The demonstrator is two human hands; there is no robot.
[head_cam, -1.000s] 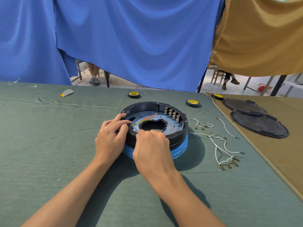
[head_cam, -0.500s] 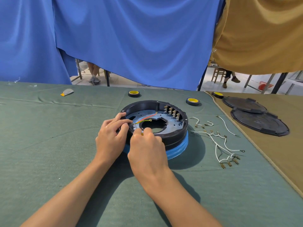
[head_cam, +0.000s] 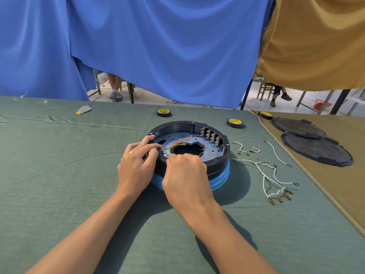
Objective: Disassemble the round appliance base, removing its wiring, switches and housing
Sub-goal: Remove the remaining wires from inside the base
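While the round appliance base (head_cam: 218, 165) sits open side up on a blue ring (head_cam: 220, 179) in the middle of the green-covered table (head_cam: 59, 175), both hands work at its near-left rim. The left hand (head_cam: 136, 167) grips that rim, fingers curled over the black wall with the forefinger reaching inward. The right hand (head_cam: 185, 175) is just beside it, knuckles toward the camera, fingers curled close together at the near ends of a red wire (head_cam: 181, 140) and a green-yellow wire (head_cam: 174, 146) — whether they pinch a wire cannot be told, since the fingertips are hidden. Both wires run across the grey inner plate toward a row of switch terminals (head_cam: 210, 135) by the far right wall. Loose white wires (head_cam: 265, 176) lie on the cloth right of the base, well apart from two black round covers (head_cam: 316, 149) on the brown cloth — a yellow-cored tape roll (head_cam: 163, 112) sits beyond the base.
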